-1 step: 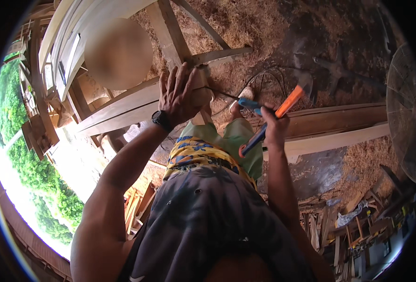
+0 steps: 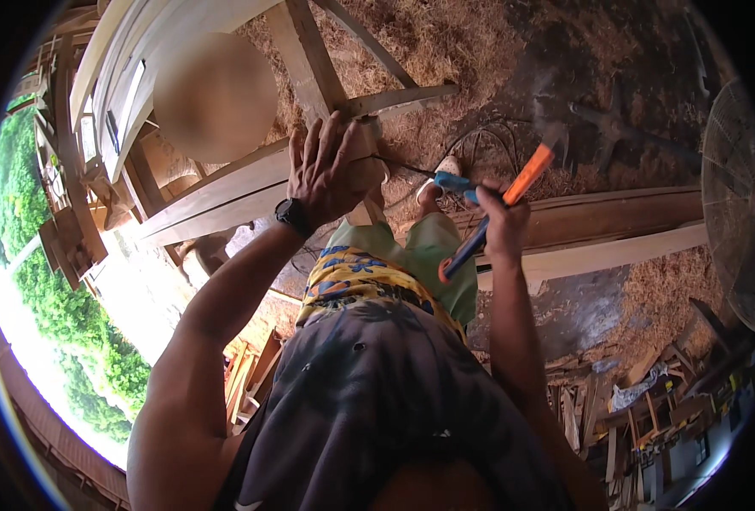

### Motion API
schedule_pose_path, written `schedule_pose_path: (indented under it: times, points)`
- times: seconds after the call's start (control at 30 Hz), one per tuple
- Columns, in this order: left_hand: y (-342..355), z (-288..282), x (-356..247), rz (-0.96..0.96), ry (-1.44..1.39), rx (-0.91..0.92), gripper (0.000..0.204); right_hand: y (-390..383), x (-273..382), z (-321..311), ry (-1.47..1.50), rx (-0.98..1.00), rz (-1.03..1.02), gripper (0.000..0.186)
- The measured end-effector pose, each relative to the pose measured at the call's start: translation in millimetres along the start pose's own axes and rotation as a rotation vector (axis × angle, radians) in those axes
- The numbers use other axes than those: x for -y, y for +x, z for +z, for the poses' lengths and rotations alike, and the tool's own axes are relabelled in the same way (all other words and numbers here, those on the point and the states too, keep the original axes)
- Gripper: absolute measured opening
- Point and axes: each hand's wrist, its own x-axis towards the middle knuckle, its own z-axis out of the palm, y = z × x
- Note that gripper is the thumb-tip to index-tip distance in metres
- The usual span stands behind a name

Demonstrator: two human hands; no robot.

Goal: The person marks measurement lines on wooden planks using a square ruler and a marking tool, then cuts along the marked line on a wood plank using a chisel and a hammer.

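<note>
My left hand [image 2: 326, 175], with a dark watch on the wrist, lies on the corner of a wooden frame [image 2: 216, 198], its fingers stretched out over the wood. My right hand [image 2: 505, 223] is closed around a hammer [image 2: 531, 173] with an orange and dark blue handle. The same hand also grips a blue-handled tool [image 2: 452, 181] that looks like a screwdriver. Its thin dark shaft points left and reaches the frame's end beside my left hand. Whether the tip is inside the wood cannot be seen.
Wood shavings [image 2: 446, 51] cover much of the floor. A long timber [image 2: 608, 223] lies to the right, near a round fan guard [image 2: 735, 204]. Black cable [image 2: 510, 140] loops beyond my feet. Scrap wood [image 2: 616, 426] is piled at lower right. A blurred round patch hides part of the far left.
My right hand has shifted slightly to the right, and the hammer has moved with it. My left hand stays in place on the wood.
</note>
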Motion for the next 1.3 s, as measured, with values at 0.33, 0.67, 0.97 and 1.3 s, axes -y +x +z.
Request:
schedule_pose_path:
  times: [0.33, 0.67, 0.97, 1.3]
  points:
    - [2, -1, 3, 0.023, -0.004, -0.003, 0.104, 50, 60, -1, -0.186, 0.170, -0.050, 0.024]
    - [2, -4, -1, 0.026, -0.013, -0.003, 0.106, 50, 41, -4, -0.145, 0.100, -0.004, 0.022]
    - [3, -3, 0, 0.032, -0.004, -0.005, 0.106, 56, 37, -1, -0.154, 0.128, -0.023, 0.024]
    - [3, -5, -1, 0.030, -0.010, -0.007, 0.105, 59, 42, 2, -0.176, 0.144, -0.021, 0.024]
